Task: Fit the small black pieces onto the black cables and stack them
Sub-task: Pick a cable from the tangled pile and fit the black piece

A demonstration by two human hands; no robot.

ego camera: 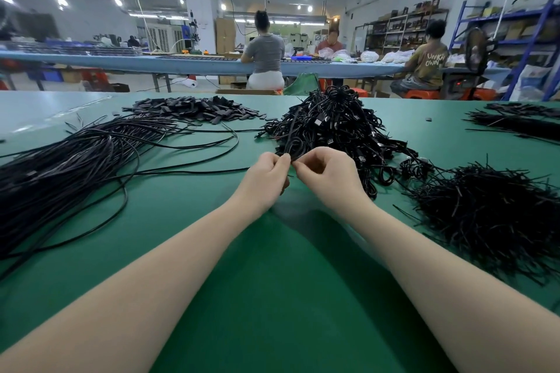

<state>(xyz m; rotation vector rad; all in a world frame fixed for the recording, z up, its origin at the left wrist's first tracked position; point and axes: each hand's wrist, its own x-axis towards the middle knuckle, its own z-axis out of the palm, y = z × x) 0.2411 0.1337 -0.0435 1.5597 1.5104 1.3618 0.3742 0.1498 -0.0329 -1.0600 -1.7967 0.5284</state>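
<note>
**Mid-batch: 1 cable in the grip, many still loose**

Both hands meet just in front of the finished heap. The left hand (266, 175) pinches a black cable (289, 147) between thumb and fingertips; the right hand (325, 171) is curled with its fingertips pinched right against the left's, seemingly on the cable's end or a small piece, though what sits between those fingers is too small to tell.

From the grip, the held cable rises up and away from the person in a tight loop, its long axis running roughly away from the body toward the heap; the worked end points toward the right fingertips.

Judging progress: directly beyond the grip a tall stack of fitted cables (336, 121) suggests much is done. Left of the grip, a large bundle of loose cables (75, 160) awaits. Beyond and left, the small black pieces (197, 107) lie in a broad pile. Right of the grip sits a bristly mound of short black strands (491, 212) on the green surface (272, 297).
</note>
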